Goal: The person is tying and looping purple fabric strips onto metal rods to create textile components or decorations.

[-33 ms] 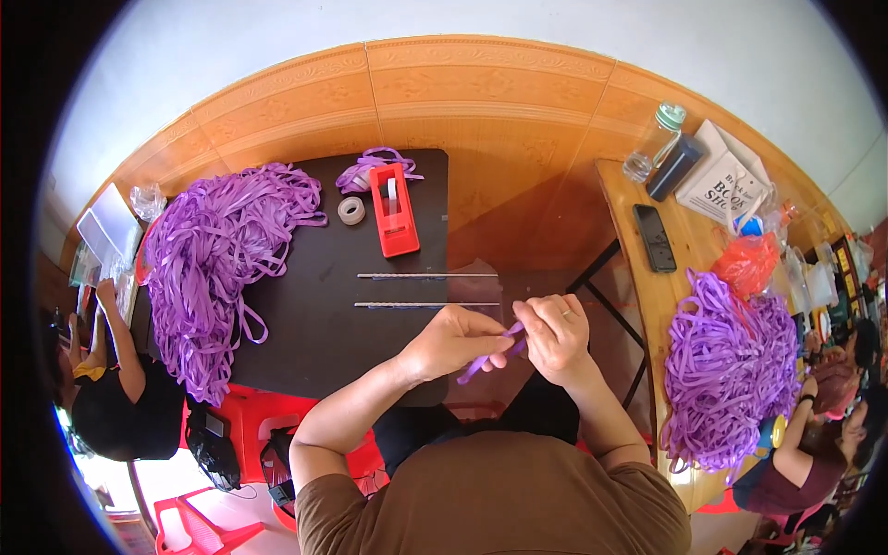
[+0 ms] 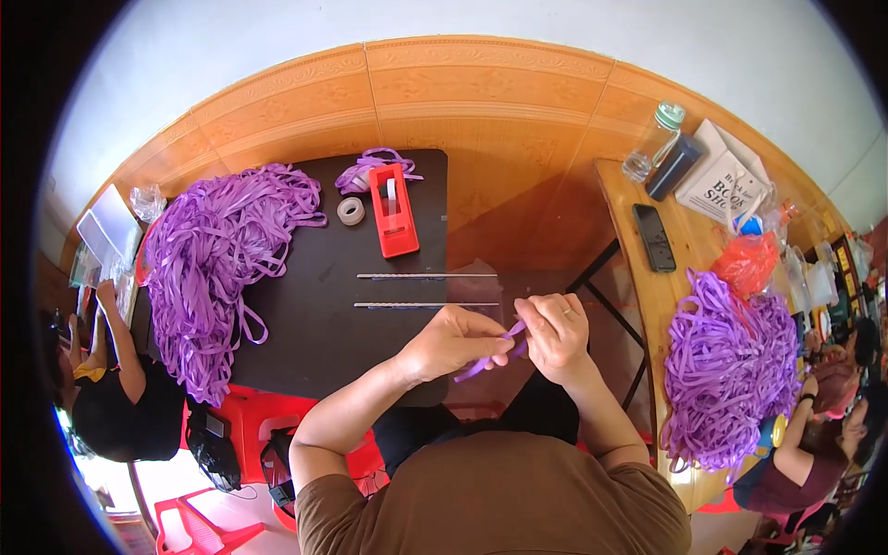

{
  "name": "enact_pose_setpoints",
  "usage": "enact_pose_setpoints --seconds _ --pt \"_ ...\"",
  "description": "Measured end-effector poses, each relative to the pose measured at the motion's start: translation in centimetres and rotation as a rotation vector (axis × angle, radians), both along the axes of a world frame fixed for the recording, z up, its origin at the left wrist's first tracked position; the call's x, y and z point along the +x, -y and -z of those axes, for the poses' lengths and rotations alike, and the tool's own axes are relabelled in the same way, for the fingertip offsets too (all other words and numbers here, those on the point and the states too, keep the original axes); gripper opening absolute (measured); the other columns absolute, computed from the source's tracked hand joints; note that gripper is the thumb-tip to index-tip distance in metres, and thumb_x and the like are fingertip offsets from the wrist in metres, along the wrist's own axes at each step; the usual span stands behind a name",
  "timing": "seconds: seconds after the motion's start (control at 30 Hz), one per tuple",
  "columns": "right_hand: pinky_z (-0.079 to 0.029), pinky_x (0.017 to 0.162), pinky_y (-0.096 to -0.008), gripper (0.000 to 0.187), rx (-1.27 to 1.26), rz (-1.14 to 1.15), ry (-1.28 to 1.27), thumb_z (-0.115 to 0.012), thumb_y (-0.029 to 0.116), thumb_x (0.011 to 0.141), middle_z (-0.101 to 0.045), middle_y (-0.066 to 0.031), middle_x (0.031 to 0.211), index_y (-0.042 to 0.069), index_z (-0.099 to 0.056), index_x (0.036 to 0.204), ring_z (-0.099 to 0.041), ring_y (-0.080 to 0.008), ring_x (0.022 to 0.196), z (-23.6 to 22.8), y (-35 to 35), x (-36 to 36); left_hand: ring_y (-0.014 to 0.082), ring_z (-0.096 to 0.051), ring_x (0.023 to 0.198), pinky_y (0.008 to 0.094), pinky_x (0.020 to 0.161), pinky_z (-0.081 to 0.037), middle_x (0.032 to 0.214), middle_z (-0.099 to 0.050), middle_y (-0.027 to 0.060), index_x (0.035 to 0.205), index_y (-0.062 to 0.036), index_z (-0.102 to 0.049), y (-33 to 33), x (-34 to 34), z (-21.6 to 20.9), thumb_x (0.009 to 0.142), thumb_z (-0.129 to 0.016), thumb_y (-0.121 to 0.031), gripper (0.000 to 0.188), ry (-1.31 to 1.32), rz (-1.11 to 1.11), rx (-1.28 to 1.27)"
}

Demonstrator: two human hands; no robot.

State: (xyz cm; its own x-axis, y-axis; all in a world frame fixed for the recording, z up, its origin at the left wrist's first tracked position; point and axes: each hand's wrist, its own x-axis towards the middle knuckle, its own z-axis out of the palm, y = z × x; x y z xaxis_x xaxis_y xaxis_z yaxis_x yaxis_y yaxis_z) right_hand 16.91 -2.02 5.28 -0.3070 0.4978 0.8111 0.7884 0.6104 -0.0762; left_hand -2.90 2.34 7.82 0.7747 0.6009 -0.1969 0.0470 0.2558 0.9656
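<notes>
Above my lap, a short length of purple ribbon [image 2: 473,370] is held between both hands. My left hand [image 2: 451,344] is closed, its thumb and fingers pinching the ribbon. Close beside it, my right hand [image 2: 557,339] is also closed, with its fingertips on the ribbon's upper end. The ribbon's loose tail hangs out below my left fingers. Just beyond my hands, a thin rod [image 2: 421,305] lies across the right edge of the dark table [image 2: 310,338], and a second thin rod [image 2: 421,276] runs parallel behind it.
A large heap of purple ribbon [image 2: 231,240] covers the table's left side. Behind the rods stand a red tape dispenser [image 2: 400,242] and a tape roll [image 2: 343,213]. On the wooden table [image 2: 638,296] at right are another ribbon heap [image 2: 726,370], a phone [image 2: 654,239] and a bottle [image 2: 647,153]. People sit at both sides.
The ribbon's loose tail has shifted slightly to the left. Both hands stay in nearly the same place and still grip the ribbon.
</notes>
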Motion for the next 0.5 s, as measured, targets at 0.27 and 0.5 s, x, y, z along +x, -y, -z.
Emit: enact_pose_setpoints --seconds 0.27,0.5 --pt "-0.043 0.067 -0.0364 0.025 -0.263 0.066 -0.421 -0.061 -0.004 0.072 -0.063 -0.0121 0.092 0.001 -0.063 0.097 -0.061 -0.0299 0.080 7.2 -0.3 -0.3 0.0158 -0.065 0.073 0.0266 0.070 -0.053 0.083 -0.070 0.0126 0.094 0.0037 -0.070 -0.1 0.1 -1.3 0.085 -0.068 -0.009 0.016 0.253 -0.032 -0.215" --pt "-0.044 0.063 -0.0348 0.011 -0.550 0.006 -0.623 -0.058 -0.001 0.083 -0.062 -0.0160 0.084 0.000 -0.064 0.092 -0.061 -0.0322 0.075 13.5 -0.3 0.3 0.0237 -0.066 0.071 0.0327 0.067 -0.052 0.080 -0.069 0.0181 0.094 0.0068 -0.069 -0.3 0.0 -3.5 0.082 -0.070 -0.008 0.019 0.343 -0.110 -0.214"
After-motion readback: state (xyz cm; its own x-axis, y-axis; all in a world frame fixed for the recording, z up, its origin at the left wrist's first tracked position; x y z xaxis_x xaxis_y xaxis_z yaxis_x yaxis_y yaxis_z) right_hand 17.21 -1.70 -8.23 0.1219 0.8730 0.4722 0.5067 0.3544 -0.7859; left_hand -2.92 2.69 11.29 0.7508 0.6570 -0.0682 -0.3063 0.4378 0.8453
